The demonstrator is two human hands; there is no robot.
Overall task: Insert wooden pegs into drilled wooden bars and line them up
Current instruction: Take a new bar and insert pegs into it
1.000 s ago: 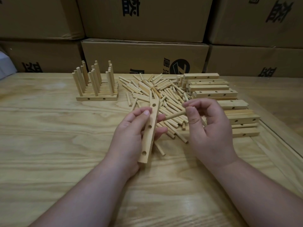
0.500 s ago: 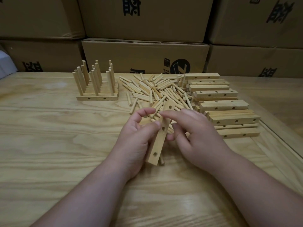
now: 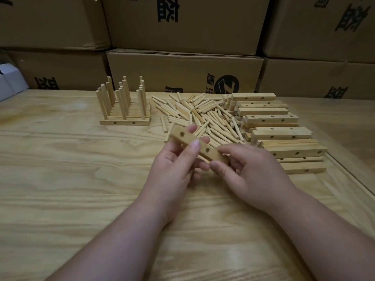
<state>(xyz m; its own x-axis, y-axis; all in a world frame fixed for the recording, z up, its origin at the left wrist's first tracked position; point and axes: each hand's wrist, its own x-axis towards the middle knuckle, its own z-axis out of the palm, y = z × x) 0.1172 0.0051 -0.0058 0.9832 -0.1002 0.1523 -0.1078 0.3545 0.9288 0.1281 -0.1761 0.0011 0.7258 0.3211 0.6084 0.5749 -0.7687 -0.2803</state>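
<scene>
The pale rectangular wooden bar with drilled holes [image 3: 197, 149] is held above the light wooden table [image 3: 71, 179], just in front of the loose heap of short pale wooden pegs [image 3: 203, 116]. Its long axis runs from upper left, away from the person, down to the lower right, and the drilled face with two visible holes is turned up toward the camera. The left hand [image 3: 174, 169] grips the middle of the bar, thumb across the drilled face and fingers curled behind. The right hand [image 3: 253, 171] pinches the bar's near right end between thumb and fingers; whether a peg is tucked under that hand I cannot tell.

The likely trouble: the left thumb lies between the two holes and may block a peg's way, and a peg entering at a slant could jam or sit crooked, so the bar would not match the finished pale bars with upright pegs [image 3: 123, 106] lined up at the far left. A stack of undrilled-looking and drilled pale wooden bars [image 3: 280, 134] waits to the right, with brown cardboard boxes [image 3: 182, 69] behind
</scene>
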